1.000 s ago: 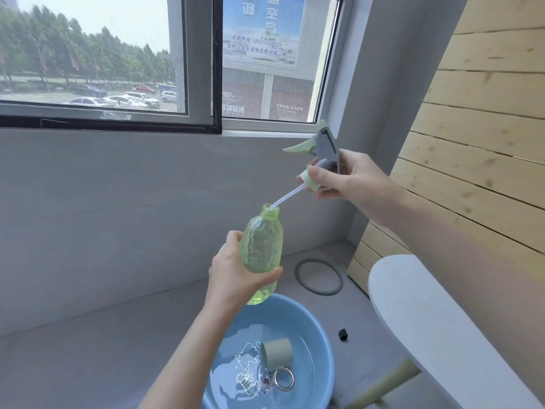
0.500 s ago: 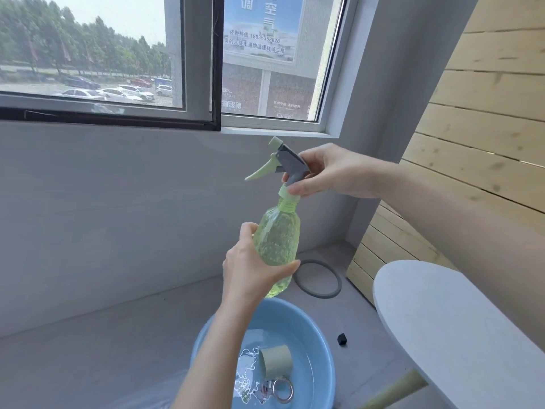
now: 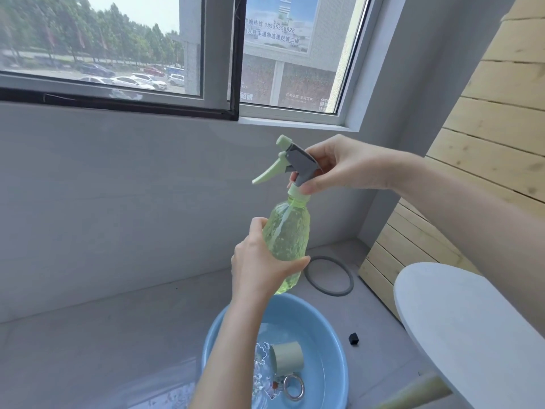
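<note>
Gripping the green bottle (image 3: 287, 231) body, left hand (image 3: 259, 270) holds it upright above the blue basin (image 3: 333, 361); right hand (image 3: 348, 165) pinches the seated spray head (image 3: 290, 162).

- Spray bottle (image 3: 292, 237): translucent lime-green plastic with a pebbled surface, rounded shoulders and a rounded base. It is held nearly upright, its top leaning slightly right. The left hand (image 3: 259, 268) wraps its lower half, thumb across the front, and the base pokes out below the fingers.
- Spray head (image 3: 299, 165): grey body with a pale green nozzle and trigger, both pointing left, away from the right hand (image 3: 348, 166). It sits on the bottle's neck. Its pale green collar (image 3: 295, 191) lies just under the right thumb tip and fingertips, which pinch the grey stem.
- Dip tube (image 3: 280, 228): thin and white, slanting down inside the bottle toward the left fingers.
</note>
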Demonstrator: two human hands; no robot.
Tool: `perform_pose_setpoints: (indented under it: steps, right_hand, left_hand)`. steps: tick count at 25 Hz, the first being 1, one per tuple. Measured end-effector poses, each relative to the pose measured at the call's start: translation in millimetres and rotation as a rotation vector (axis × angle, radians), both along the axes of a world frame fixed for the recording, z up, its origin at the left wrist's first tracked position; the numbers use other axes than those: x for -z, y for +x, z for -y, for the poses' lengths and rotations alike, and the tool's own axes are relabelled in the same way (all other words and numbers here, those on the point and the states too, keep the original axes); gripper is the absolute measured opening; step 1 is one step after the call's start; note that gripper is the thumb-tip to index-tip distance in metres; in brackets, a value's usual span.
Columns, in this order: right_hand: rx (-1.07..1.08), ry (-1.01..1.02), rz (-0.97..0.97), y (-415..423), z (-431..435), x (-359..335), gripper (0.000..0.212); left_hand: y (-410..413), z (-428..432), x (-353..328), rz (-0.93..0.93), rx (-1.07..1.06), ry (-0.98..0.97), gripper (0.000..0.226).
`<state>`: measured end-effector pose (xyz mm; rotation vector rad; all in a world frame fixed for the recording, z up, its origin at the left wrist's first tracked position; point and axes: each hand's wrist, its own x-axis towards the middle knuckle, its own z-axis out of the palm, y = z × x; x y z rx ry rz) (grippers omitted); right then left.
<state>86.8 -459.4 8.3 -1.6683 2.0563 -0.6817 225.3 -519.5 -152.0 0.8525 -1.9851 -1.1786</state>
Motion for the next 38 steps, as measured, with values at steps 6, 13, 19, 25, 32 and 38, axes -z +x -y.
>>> perform_pose_setpoints:
  steps: [6, 13, 19, 25, 32, 38]
  right_hand:
    - [-0.005, 0.021, -0.037, 3, 2, 2, 0.022]
    - [0.15, -0.012, -0.075, 15, 2, 17, 0.024]
    - [0.3, -0.004, -0.078, 29, 0, 19, 0.031]
    - [0.521, -0.085, -0.373, 44, -1, 30, 0.053]
    - [0.232, -0.046, 0.021, 44, -13, 13, 0.038]
    - [0.371, -0.103, -0.205, 50, -14, 24, 0.029]
  left_hand:
    - [5, 1, 0, 0.041, -0.022, -0.046, 0.069]
    - [6, -3, 1, 0.073, -0.059, -0.064, 0.072]
    - [4, -9, 1, 0.063, -0.087, -0.086, 0.072]
    - [7, -11, -1, 0.037, -0.114, -0.141, 0.075]
    - [11, -11, 1, 0.023, -0.096, -0.103, 0.074]
    - [12, -14, 1, 0.027, -0.098, -0.124, 0.072]
